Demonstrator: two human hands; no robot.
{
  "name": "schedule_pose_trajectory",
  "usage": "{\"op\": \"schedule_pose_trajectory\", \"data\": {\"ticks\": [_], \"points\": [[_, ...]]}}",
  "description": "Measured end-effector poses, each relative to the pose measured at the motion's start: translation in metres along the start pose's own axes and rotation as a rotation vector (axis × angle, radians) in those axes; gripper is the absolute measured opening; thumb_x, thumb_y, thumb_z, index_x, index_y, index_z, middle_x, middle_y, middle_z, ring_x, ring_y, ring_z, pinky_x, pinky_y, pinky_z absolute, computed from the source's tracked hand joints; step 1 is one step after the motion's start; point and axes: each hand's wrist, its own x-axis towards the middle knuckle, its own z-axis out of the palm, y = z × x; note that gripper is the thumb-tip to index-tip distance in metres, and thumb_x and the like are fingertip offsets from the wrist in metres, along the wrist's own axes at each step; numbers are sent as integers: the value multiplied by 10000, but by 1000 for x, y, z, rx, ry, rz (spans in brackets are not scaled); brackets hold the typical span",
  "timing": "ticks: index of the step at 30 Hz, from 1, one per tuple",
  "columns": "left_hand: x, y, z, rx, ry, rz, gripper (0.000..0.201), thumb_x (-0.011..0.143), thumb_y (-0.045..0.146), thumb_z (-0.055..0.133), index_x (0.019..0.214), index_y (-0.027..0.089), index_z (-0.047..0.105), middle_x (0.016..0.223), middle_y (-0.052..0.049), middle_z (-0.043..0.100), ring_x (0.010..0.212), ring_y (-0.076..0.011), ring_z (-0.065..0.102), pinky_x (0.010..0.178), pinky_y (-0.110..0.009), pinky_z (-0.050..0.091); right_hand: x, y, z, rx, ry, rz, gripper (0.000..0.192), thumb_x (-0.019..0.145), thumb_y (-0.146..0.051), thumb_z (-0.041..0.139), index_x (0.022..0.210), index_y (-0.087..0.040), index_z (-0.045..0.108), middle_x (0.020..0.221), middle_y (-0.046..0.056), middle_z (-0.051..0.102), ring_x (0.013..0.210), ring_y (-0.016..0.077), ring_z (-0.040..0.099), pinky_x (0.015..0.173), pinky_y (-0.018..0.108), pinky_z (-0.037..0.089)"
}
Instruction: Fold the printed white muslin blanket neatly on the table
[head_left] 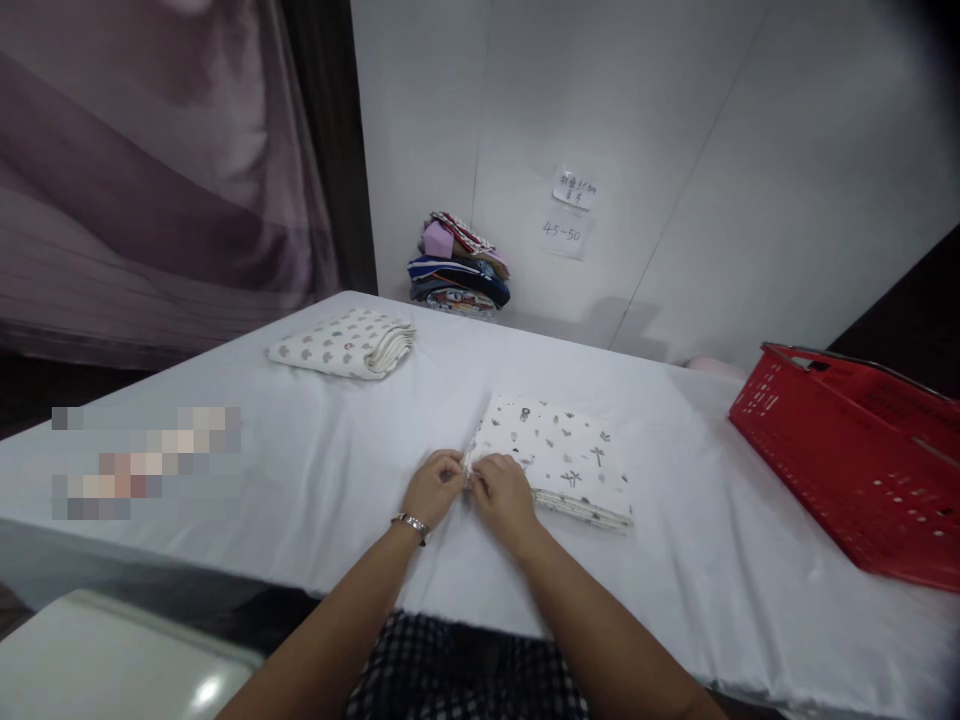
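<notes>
In front of me lies a folded white cloth [555, 440] with small grey and dark prints, its layers showing along the near edge. At its near left corner, my left hand [435, 490] is closed in a pinch on the fabric's edge; a metal band circles that wrist. My right hand [504, 492] pinches the same corner from the other side, fingertips close to those of the left. A second folded white cloth [337, 345] with grey prints rests farther back on the left, apart from both hands.
A white sheet covers the table [337, 480]. On the right stands a red plastic basket [847, 460]. A pile of folded fabrics [459, 268] sits at the back against the wall, below paper notes [566, 235]. A white stool-like surface [112, 660] is at lower left.
</notes>
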Motion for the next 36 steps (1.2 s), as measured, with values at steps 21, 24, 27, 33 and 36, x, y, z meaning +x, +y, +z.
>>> {"op": "schedule_pose_trajectory", "data": {"ticks": [21, 24, 27, 33, 36], "points": [[1, 2, -1, -30, 0, -33, 65, 615, 241, 548, 587, 196, 585, 1005, -35, 602, 933, -180, 554, 876, -340, 418, -1, 2, 2, 10, 3, -76, 101, 799, -240, 513, 875, -194, 560, 882, 32, 550, 846, 162, 445, 746, 279, 332], [1, 1, -1, -55, -14, -32, 103, 641, 274, 547, 603, 195, 602, 1020, -39, 602, 931, -180, 556, 879, -337, 417, -1, 1, 3, 25, 28, -18, 77, 811, -242, 500, 836, -194, 555, 834, 27, 551, 819, 158, 453, 731, 276, 329], [1, 0, -3, -99, 22, -42, 181, 677, 338, 532, 607, 190, 611, 1017, -43, 609, 926, -177, 559, 850, -316, 433, 0, 1, 4, 67, 52, 27, 125, 841, -271, 467, 807, -193, 559, 793, 24, 551, 787, 148, 463, 720, 269, 333], [2, -4, -5, -98, 146, -82, 198, 665, 362, 537, 620, 180, 600, 997, -46, 618, 833, -159, 579, 759, -287, 465, 0, 3, 4, 161, 104, 63, 153, 855, -286, 453, 800, -199, 566, 803, 21, 568, 791, 140, 475, 722, 257, 346], [2, -6, -3, -20, 92, -52, 197, 666, 361, 540, 597, 184, 595, 1009, -43, 608, 833, -160, 575, 756, -291, 462, 0, 5, 5, 159, 102, 59, 158, 853, -293, 457, 789, -198, 566, 791, 20, 566, 780, 139, 475, 715, 255, 345]]}}
